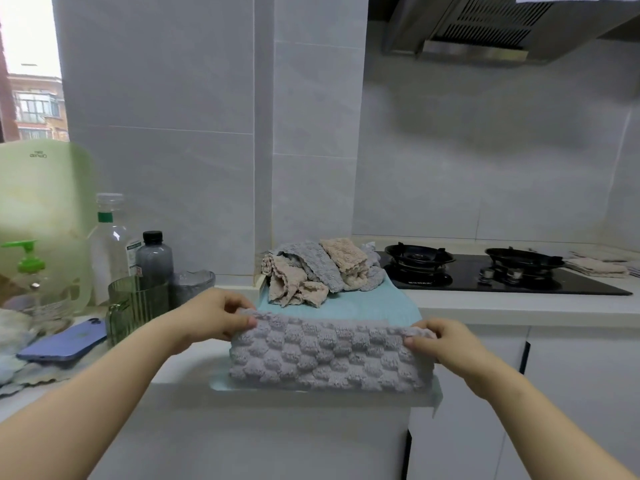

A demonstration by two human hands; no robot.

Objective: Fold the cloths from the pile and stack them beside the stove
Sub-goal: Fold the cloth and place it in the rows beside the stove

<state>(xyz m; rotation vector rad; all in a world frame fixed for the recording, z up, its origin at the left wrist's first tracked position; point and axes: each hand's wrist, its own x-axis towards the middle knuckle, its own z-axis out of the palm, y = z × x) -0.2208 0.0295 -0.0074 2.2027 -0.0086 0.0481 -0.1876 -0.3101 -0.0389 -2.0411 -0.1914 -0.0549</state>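
Note:
A grey waffle-textured cloth [329,355] lies doubled over on a light blue mat [346,304] at the counter's front edge. My left hand [216,315] pinches its upper left corner. My right hand [438,341] pinches its upper right corner. Behind it, on the same mat, sits the pile of crumpled cloths [318,268], beige and grey mixed. The black gas stove [485,271] lies to the right of the pile. A folded beige cloth [599,266] rests on the counter to the right of the stove.
On the left stand a green ribbed cup [135,306], a dark bottle [154,258], a clear bottle [109,244], a pump bottle [27,268], a green cutting board [45,188] and a blue phone [65,342]. A range hood [485,26] hangs above the stove.

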